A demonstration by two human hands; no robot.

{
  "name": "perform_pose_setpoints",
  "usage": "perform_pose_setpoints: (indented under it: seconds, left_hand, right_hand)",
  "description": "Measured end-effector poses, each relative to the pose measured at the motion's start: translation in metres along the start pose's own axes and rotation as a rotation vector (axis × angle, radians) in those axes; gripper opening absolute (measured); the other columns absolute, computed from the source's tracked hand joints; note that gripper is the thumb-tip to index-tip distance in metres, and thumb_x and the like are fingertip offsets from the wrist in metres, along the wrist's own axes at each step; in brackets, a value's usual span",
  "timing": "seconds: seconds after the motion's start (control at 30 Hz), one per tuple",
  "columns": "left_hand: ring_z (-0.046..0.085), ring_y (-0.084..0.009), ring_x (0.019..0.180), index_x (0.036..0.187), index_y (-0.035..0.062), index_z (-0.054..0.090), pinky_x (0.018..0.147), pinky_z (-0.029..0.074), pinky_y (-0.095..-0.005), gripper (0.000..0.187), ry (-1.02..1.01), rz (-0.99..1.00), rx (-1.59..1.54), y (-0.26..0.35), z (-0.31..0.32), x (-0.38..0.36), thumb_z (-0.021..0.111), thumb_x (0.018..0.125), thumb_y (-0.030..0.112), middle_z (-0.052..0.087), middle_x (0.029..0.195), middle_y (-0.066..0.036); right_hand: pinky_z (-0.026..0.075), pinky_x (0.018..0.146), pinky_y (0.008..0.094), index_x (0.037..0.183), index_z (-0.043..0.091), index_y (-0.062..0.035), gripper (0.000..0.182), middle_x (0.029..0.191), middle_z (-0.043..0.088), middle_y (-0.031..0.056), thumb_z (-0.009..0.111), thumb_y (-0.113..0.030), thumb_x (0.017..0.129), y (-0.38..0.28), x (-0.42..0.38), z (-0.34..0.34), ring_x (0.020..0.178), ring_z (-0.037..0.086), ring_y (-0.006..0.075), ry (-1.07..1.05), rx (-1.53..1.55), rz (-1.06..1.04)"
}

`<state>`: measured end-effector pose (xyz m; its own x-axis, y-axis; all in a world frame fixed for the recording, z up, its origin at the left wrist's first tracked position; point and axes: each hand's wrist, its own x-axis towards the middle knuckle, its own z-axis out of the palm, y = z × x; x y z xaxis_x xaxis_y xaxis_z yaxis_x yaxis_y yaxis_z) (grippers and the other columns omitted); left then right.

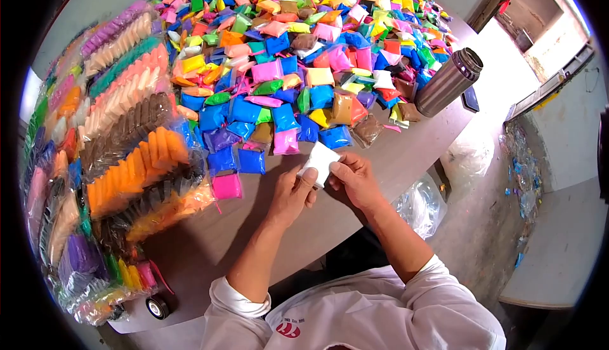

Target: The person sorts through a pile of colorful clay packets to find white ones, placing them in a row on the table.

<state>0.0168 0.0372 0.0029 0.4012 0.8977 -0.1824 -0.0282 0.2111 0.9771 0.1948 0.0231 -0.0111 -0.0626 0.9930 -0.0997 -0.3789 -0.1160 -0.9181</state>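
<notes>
Looking down now over the wide counter [279, 223], running from close to the body out towards the far wall. Spilling across the far side, a great heap of coloured packets [273, 33], lying loose and every which way, apparently pushed back so as to leave working room nearer the body. Crowding the left side, bagged rows of packets [136, 166], grouping like colours tightly, seemingly to stay sorted and apart from the mixed heap. Resting low beyond the right side, a clear plastic bag [422, 207]. Standing at the heap's right edge, a steel flask [447, 83], probably parked there to be out of the arms' way, and lying just beside it, a phone [470, 99]. Reaching in from below with both forearms, bending at the elbows and converging near the heap's front edge. Curling the left hand [290, 191] nearly closed, pressing its thumb over the lower face of a white packet [321, 158]; closing the right hand [356, 178] in a pinch at the packet's right edge, thumb towards the left one. Holding that small packet between both hands, tilting it just above the counter, likely gripping from two sides for steadiness and a clear view.
</notes>
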Motion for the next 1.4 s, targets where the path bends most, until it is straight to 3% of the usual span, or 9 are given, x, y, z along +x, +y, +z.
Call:
perform_pose_setpoints:
  seconds: [0.3, 0.4, 0.73, 0.9, 1.13, 1.2, 1.23, 1.3, 1.4]
  left_hand:
    - [0.048, -0.012, 0.058, 0.09, -0.0025, 0.061, 0.053, 0.04, -0.0324, 0.05, -0.053, 0.108, 0.294, -0.017, 0.004, 0.002, 0.059, 0.092, 0.047, 0.054, 0.065, -0.005]
    - [0.048, -0.0068, 0.057, 0.085, 0.0031, 0.058, 0.05, 0.039, -0.0248, 0.044, -0.109, 0.098, 0.281, -0.02, 0.003, 0.004, 0.055, 0.095, 0.046, 0.053, 0.067, 0.001]
    - [0.046, -0.0069, 0.059, 0.086, 0.0043, 0.056, 0.052, 0.039, -0.025, 0.049, -0.101, 0.122, 0.301, -0.014, 0.006, -0.001, 0.053, 0.095, 0.052, 0.051, 0.067, 0.002]
    - [0.047, -0.0076, 0.059, 0.086, 0.0039, 0.056, 0.053, 0.039, -0.0258, 0.052, -0.112, 0.1, 0.385, -0.013, 0.007, -0.002, 0.051, 0.094, 0.055, 0.051, 0.067, 0.002]
    - [0.049, -0.0086, 0.06, 0.085, 0.004, 0.056, 0.053, 0.04, -0.0264, 0.053, -0.075, 0.1, 0.286, -0.019, 0.008, 0.0, 0.05, 0.095, 0.056, 0.053, 0.069, 0.001]
    - [0.056, -0.0201, 0.061, 0.081, 0.0014, 0.057, 0.057, 0.043, -0.0369, 0.052, -0.059, 0.065, 0.349, -0.017, 0.008, -0.001, 0.051, 0.095, 0.051, 0.057, 0.065, -0.01]
    - [0.056, -0.0201, 0.061, 0.081, 0.0014, 0.057, 0.057, 0.043, -0.0369, 0.052, -0.06, 0.063, 0.35, -0.017, 0.007, -0.001, 0.051, 0.095, 0.051, 0.057, 0.065, -0.01]
    - [0.051, -0.0094, 0.061, 0.086, 0.0039, 0.055, 0.054, 0.041, -0.0265, 0.055, -0.105, 0.085, 0.397, -0.017, 0.006, -0.001, 0.047, 0.095, 0.057, 0.055, 0.07, -0.001]
    - [0.051, -0.0094, 0.061, 0.087, 0.0032, 0.055, 0.054, 0.042, -0.0267, 0.056, -0.106, 0.111, 0.414, -0.017, 0.006, -0.001, 0.046, 0.095, 0.057, 0.055, 0.07, -0.001]
  right_hand:
    - [0.036, 0.054, 0.0211, 0.087, 0.065, -0.0027, 0.013, 0.068, 0.057, -0.0032, 0.06, -0.014, 0.09, 0.013, 0.001, -0.005, 0.059, 0.047, 0.0045, 0.066, 0.037, -0.069]
    - [0.036, 0.054, 0.0209, 0.089, 0.066, -0.0023, 0.013, 0.07, 0.058, -0.0032, 0.06, -0.014, 0.09, 0.01, -0.001, 0.0, 0.059, 0.047, 0.0042, 0.111, 0.041, -0.021]
    - [0.043, 0.057, 0.0213, 0.094, 0.067, 0.001, 0.019, 0.078, 0.065, 0.0012, 0.06, -0.016, 0.092, 0.006, -0.001, 0.002, 0.066, 0.057, 0.0064, 0.072, -0.002, -0.031]
    - [0.044, 0.057, 0.0219, 0.091, 0.067, 0.0008, 0.02, 0.077, 0.066, 0.0029, 0.06, -0.018, 0.094, -0.004, -0.005, 0.003, 0.065, 0.059, 0.0073, -0.046, -0.079, -0.008]
    - [0.043, 0.055, 0.0214, 0.086, 0.065, -0.0001, 0.027, 0.073, 0.064, 0.0021, 0.054, -0.022, 0.097, 0.007, -0.003, -0.006, 0.063, 0.058, 0.0073, 0.022, -0.129, -0.008]
    - [0.042, 0.054, 0.0217, 0.085, 0.064, -0.001, 0.031, 0.071, 0.061, 0.0008, 0.05, -0.025, 0.099, 0.0, -0.006, 0.001, 0.06, 0.055, 0.0066, 0.011, -0.207, -0.021]
    - [0.042, 0.054, 0.0217, 0.085, 0.064, -0.001, 0.031, 0.071, 0.061, 0.0008, 0.05, -0.025, 0.099, -0.001, -0.007, 0.006, 0.06, 0.055, 0.0066, 0.012, -0.206, -0.02]
    - [0.04, 0.053, 0.0222, 0.087, 0.063, -0.0015, 0.031, 0.07, 0.059, -0.0002, 0.048, -0.025, 0.1, -0.002, -0.009, 0.012, 0.059, 0.051, 0.0059, 0.02, -0.093, -0.013]
    - [0.038, 0.054, 0.0226, 0.088, 0.062, -0.0013, 0.031, 0.07, 0.058, -0.0008, 0.047, -0.026, 0.101, -0.004, -0.01, 0.011, 0.059, 0.049, 0.0056, 0.037, -0.196, -0.057]
